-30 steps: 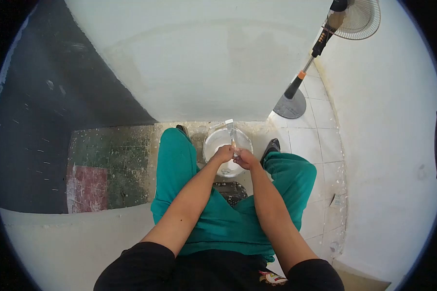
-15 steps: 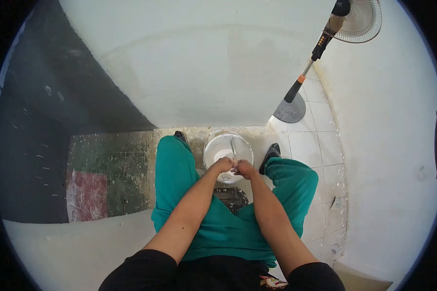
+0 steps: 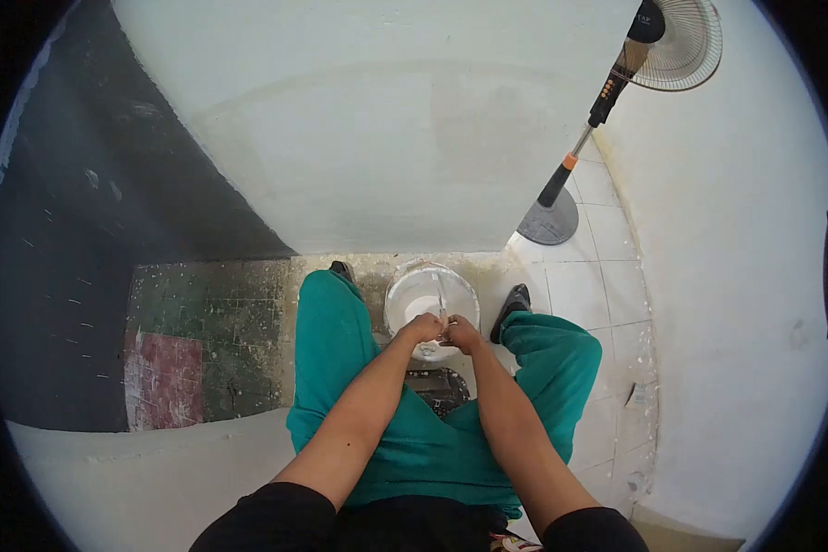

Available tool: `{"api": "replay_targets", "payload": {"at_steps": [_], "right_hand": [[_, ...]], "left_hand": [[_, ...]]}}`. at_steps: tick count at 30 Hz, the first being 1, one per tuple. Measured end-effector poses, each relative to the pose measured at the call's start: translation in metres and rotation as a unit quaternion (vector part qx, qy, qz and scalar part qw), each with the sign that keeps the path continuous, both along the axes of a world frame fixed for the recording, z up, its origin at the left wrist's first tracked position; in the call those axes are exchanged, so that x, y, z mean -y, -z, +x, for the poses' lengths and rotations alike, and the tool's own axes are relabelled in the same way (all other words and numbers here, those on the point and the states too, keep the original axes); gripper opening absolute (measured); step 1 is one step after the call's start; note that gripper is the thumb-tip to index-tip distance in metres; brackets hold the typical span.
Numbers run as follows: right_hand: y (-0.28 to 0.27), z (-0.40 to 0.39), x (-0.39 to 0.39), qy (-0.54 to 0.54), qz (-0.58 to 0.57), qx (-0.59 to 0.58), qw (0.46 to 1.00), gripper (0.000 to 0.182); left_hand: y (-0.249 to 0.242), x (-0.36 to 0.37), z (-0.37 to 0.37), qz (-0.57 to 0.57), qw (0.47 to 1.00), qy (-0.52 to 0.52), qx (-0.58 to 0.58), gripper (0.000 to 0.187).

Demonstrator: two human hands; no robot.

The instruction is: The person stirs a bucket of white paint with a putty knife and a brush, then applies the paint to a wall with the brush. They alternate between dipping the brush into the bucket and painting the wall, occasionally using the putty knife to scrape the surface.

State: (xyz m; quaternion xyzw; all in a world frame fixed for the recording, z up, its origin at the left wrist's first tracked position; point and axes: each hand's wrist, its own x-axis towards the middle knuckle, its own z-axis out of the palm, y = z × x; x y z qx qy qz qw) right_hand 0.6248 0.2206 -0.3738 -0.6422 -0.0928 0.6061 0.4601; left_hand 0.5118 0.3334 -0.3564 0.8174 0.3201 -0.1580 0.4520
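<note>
Between my knees stands a round white bucket (image 3: 396,296) with whitish material inside. Over its near part my left hand (image 3: 424,327) and my right hand (image 3: 462,334) are close together, with fingers curled. A thin, pale, blade-like tool (image 3: 441,293) points up and away from between them, over the bucket's opening. My right hand is closed round its near end. My left hand is closed right beside it; what its fingers hold is too small to make out.
A dark, speckled item (image 3: 437,390) lies just below the bucket. A standing fan (image 3: 549,224) is at the upper right on white tiles. A white wall (image 3: 368,156) rises ahead, a dark grey wall (image 3: 64,276) at left, beside green and red flooring (image 3: 170,377).
The view has tilted slightly, so the bucket, fan and floor appear a little lower. Both hands stay together at the tool and have shifted slightly.
</note>
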Motion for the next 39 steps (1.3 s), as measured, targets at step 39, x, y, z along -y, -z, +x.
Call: {"api": "replay_targets", "payload": {"at_steps": [39], "right_hand": [[-0.049,-0.038,-0.088,-0.09,0.224,0.113,0.964,0.023]], "left_hand": [[-0.083,-0.04,-0.04,0.119,0.989,-0.074,0.053,0.041]]}}
